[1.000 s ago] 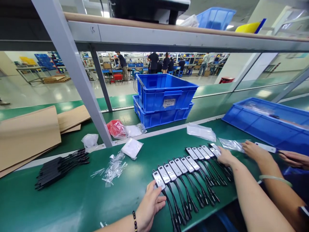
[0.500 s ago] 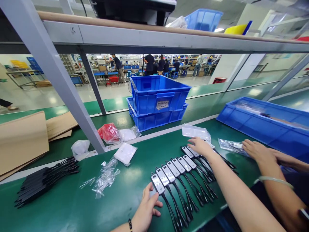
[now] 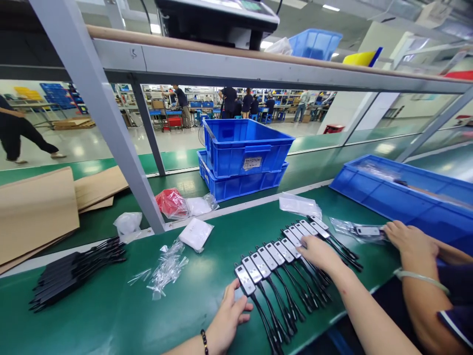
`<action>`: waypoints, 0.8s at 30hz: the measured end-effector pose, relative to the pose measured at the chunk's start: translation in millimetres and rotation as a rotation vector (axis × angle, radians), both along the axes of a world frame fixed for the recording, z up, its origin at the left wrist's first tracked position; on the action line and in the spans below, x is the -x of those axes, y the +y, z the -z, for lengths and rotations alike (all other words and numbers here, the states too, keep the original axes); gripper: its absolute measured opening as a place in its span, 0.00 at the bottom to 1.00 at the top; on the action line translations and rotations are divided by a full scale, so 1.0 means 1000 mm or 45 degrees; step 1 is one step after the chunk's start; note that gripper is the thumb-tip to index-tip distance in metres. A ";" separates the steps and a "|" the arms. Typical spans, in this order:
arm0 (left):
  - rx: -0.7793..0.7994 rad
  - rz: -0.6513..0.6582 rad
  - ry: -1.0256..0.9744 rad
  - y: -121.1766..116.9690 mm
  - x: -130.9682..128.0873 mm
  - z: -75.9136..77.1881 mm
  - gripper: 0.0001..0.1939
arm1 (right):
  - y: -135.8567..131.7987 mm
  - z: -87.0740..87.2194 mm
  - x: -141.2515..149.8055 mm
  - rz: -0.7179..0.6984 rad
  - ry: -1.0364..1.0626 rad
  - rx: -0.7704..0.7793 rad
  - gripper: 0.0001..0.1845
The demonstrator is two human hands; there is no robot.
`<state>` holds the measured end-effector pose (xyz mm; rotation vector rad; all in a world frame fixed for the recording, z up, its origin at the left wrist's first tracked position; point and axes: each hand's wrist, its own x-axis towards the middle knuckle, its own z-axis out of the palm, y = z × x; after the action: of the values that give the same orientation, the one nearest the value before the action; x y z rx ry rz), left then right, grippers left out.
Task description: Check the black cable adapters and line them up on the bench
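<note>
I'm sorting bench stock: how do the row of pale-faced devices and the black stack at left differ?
The device row shows pale faces; the black stack looks nearly all black. The row is spread side by side; the stack is bunched together. The left hand and right hand are at the row, not the stack. Both have black cables.

Controllers (image 3: 274, 254) lay in a row on the surface (image 3: 199, 305), their cords (image 3: 290, 326) trailing to the near side. To their left were loose strips (image 3: 166, 271), a packet (image 3: 196, 234) just behind those, and farther left a pile of corded devices (image 3: 62, 276), with cardboard (image 3: 37, 217) behind. Plastic bags (image 3: 300, 204) lay behind the row's right end; beyond, one bin (image 3: 251, 148) sat stacked on another bin (image 3: 247, 186). A long bin (image 3: 402, 197) stood over to the right.
</note>
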<state>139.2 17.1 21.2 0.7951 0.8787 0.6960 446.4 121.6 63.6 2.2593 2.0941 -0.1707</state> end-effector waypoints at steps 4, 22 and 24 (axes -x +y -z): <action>-0.053 0.007 -0.020 -0.001 0.002 -0.002 0.28 | -0.026 0.015 0.011 0.062 -0.013 0.086 0.12; 0.001 -0.025 0.022 0.027 0.017 -0.006 0.32 | -0.040 -0.023 0.082 0.068 -0.109 -0.120 0.15; -0.031 -0.033 0.104 0.022 0.044 -0.013 0.30 | -0.058 -0.024 0.111 -0.081 -0.039 -0.177 0.15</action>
<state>95.6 39.1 34.4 0.8395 0.9575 0.7021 335.3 63.8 87.9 2.2485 2.2242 0.0128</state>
